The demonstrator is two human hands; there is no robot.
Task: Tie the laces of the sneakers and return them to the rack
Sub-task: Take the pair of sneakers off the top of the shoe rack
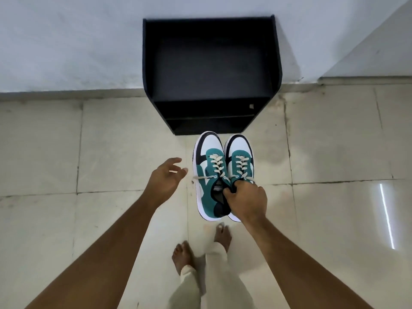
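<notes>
Sneakers (219,170), teal and white, hang pinched together in the right hand (247,200) before the black rack (211,72); left hand (166,178) spread open, empty.

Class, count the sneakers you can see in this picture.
2. The left sneaker and right sneaker hang side by side, pinched together by the right hand, before the black rack.

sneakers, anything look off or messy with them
Yes: a loose lace end trails off the left sneaker, apparently untied. The right hand holds both sneakers together in front of the rack.
</notes>
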